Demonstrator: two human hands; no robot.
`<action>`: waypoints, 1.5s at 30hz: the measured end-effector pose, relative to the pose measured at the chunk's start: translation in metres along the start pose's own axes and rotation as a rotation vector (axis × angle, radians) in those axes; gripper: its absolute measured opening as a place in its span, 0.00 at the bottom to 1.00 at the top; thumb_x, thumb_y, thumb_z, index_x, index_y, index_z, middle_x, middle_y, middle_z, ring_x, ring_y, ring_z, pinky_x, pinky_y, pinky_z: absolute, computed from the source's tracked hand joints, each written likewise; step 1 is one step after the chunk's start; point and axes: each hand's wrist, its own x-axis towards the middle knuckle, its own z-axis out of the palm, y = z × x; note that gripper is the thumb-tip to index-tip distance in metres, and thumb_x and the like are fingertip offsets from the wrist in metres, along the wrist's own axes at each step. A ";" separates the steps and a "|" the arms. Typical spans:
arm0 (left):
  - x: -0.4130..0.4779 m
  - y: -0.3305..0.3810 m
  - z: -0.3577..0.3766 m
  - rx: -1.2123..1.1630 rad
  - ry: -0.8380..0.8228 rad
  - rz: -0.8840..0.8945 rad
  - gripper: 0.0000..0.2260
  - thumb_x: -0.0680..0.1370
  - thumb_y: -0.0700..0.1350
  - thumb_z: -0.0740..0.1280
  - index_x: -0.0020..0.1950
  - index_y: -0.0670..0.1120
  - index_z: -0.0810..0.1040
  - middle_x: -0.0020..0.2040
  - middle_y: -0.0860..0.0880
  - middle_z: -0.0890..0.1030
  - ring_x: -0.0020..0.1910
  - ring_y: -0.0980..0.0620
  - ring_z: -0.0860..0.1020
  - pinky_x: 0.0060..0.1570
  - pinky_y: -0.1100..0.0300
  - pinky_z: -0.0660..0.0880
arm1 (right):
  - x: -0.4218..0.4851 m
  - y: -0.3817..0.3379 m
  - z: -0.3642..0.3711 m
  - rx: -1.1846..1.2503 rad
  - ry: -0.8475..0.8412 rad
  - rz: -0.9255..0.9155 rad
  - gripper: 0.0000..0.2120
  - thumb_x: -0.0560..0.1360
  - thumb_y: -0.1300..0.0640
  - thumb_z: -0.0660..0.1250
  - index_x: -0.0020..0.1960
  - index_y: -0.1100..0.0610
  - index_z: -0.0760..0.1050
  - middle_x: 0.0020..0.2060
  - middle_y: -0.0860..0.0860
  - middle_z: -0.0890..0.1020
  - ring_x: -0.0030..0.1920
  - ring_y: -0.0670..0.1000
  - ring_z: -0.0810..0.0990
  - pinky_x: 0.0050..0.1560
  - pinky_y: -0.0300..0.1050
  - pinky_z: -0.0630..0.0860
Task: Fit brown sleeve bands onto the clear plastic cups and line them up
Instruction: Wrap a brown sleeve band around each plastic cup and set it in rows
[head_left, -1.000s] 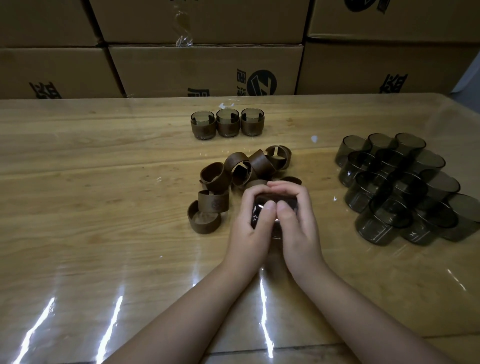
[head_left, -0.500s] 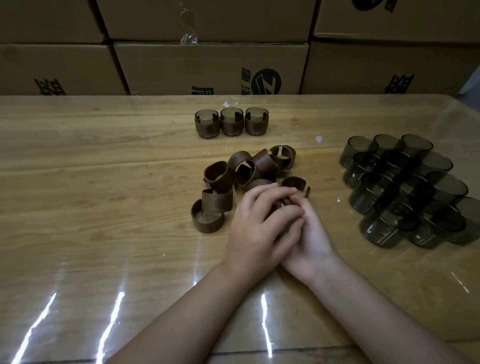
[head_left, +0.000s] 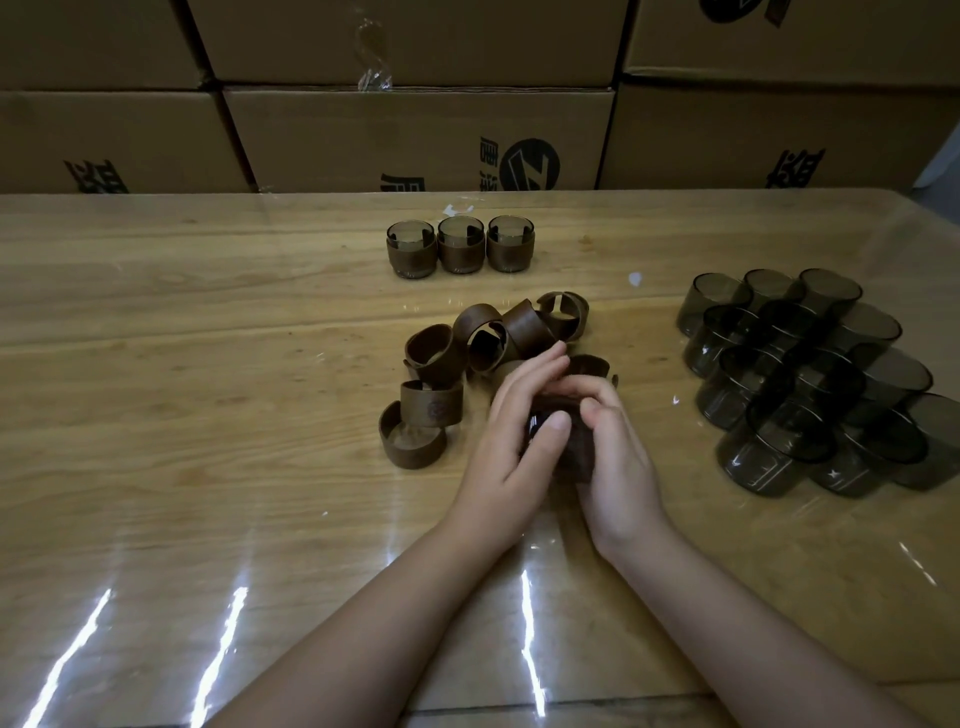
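At the middle of the worktop (head_left: 208, 415), a dark clear plastic cup (head_left: 538, 427) is gripped by the left hand (head_left: 511, 447) and right hand (head_left: 618, 460). It has been uncovered, its brown sleeve band (head_left: 574, 457) seemingly fitted.

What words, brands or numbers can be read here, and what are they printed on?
Nothing reads clearly.
On the middle cardboard box: a round striped logo with dark characters beside it, cut off by the table edge, unreadable.
On the left cardboard box: one large dark character, partly hidden, unreadable.
On the right cardboard box: likewise.
On one brown sleeve band: a round stamp, too dim to read.
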 end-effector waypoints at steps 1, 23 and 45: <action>0.000 0.001 0.000 -0.023 -0.015 -0.041 0.21 0.79 0.50 0.56 0.71 0.45 0.66 0.72 0.46 0.69 0.73 0.53 0.66 0.72 0.51 0.63 | 0.000 0.000 -0.001 -0.047 -0.010 -0.073 0.14 0.74 0.55 0.54 0.51 0.50 0.77 0.48 0.49 0.81 0.52 0.45 0.80 0.49 0.39 0.75; -0.007 0.004 0.003 0.449 0.083 0.184 0.29 0.70 0.58 0.68 0.67 0.51 0.64 0.57 0.43 0.74 0.55 0.55 0.74 0.43 0.55 0.78 | 0.004 -0.003 -0.008 0.518 0.122 0.355 0.22 0.80 0.50 0.57 0.35 0.53 0.85 0.36 0.53 0.85 0.38 0.50 0.85 0.35 0.41 0.80; -0.008 0.005 0.001 0.161 -0.026 0.073 0.33 0.65 0.53 0.77 0.65 0.53 0.66 0.59 0.57 0.72 0.60 0.59 0.74 0.61 0.63 0.71 | 0.035 0.007 -0.058 -1.140 0.130 -0.010 0.12 0.81 0.46 0.57 0.51 0.52 0.75 0.40 0.47 0.76 0.38 0.46 0.73 0.34 0.40 0.68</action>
